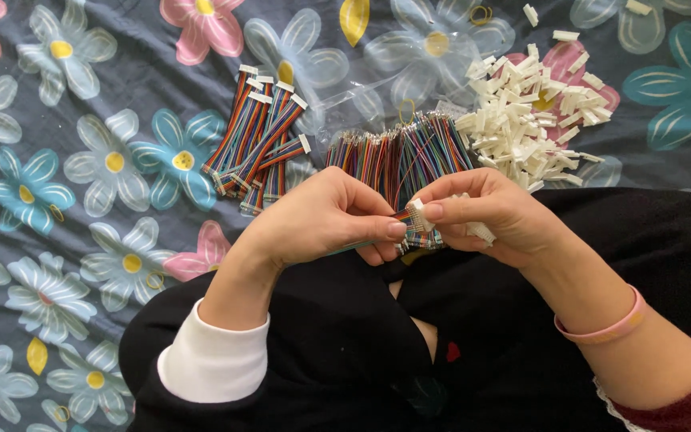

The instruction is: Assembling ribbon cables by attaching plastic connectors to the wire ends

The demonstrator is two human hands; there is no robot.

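Centrally, the left hand pinches the end of a short multicoloured ribbon of thin wires between thumb and forefinger, while the right hand closes its thumb and fingertips on a small white plastic connector housing at the wire tips. Both grips are clamped, and the two hands meet just above the person's lap, over black clothing. The wire strip looks light and limp, likely to flop unless taken close to its end; the housing looks rigid, tiny and easily dropped, best held by its flat sides. More white pieces seem tucked in the right palm, though how many cannot be told.

Just beyond the hands lies a dense fan of loose rainbow wire strips, too many to count. To its left sits a stack of finished rainbow cables with white end plugs, perhaps eight or so, overlapping. To the right rests a heap of loose white housings, dozens at least, with a few strays near the top edge. One clear plastic bag lies behind the wires. A single pink band circles the right wrist. Everything rests on a dark grey floral-print cloth.
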